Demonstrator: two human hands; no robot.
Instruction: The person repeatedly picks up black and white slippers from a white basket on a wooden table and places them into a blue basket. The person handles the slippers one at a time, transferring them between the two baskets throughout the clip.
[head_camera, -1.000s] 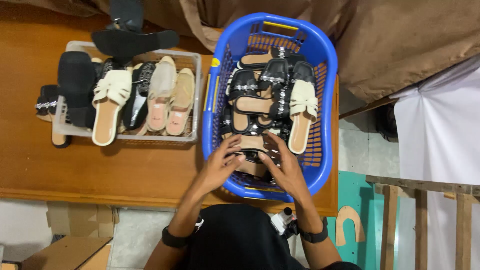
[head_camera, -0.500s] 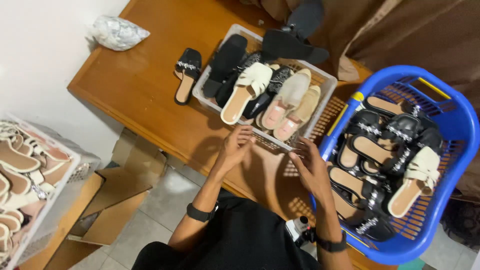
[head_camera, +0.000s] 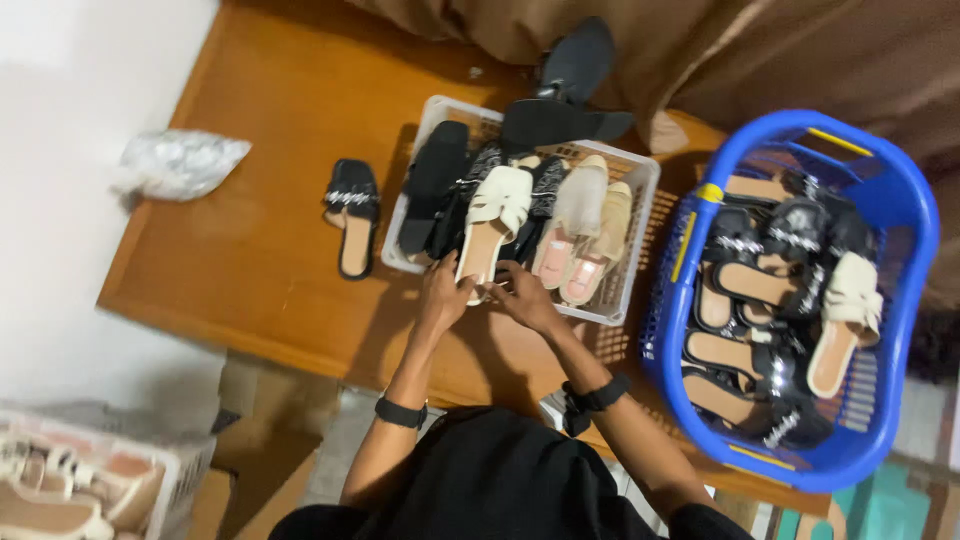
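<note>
Both of my hands meet at the near rim of a white plastic crate (head_camera: 634, 180) on the wooden table (head_camera: 270, 130). The crate is packed with flat sandals standing on end, black, cream and beige. My left hand (head_camera: 445, 295) and my right hand (head_camera: 525, 298) touch the heel end of a cream sandal (head_camera: 492, 225) that sticks out over the rim. Fingers curl around that heel, but the exact grip is hidden. Each wrist wears a dark band.
A blue oval laundry basket (head_camera: 900, 200) full of black and cream sandals stands to the right. One black sandal (head_camera: 352, 215) lies alone left of the crate, and a crumpled clear bag (head_camera: 180, 160) sits at the table's left edge. Another crate of sandals (head_camera: 80, 480) rests on cardboard boxes below left.
My hands left the blue basket and moved left to the white crate, where they now touch the cream sandal. The view swung left along the table.
</note>
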